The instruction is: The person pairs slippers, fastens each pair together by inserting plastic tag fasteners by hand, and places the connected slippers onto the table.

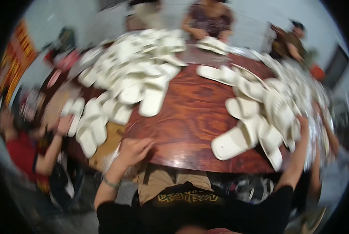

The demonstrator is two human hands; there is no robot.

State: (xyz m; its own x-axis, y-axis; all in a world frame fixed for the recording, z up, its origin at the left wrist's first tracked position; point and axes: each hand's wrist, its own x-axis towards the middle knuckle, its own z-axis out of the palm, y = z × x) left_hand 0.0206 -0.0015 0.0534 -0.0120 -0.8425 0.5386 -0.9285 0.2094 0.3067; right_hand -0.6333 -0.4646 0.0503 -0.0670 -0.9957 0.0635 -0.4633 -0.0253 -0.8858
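Observation:
My left hand [134, 151] hovers over the near edge of the table with its fingers loosely stretched to the right; nothing shows in them. Just below and left of it lies some clear plastic film [111, 159]. Off to the right, my right hand [302, 124] reaches to the outer side of a heap of white slippers [275, 105]. Its fingers are blurred and partly hidden there, so its grip is unclear. A single white slipper [231, 143] lies at the near left of that heap, toe strap toward the right.
A larger pile of white slippers [139, 66] covers the far left of the dark red wooden table [186, 113]. At left, a person in red has a hand [64, 124] on slippers. Across the table another person handles a white pair [212, 45]. Clear-wrapped slippers [313, 97] line the right.

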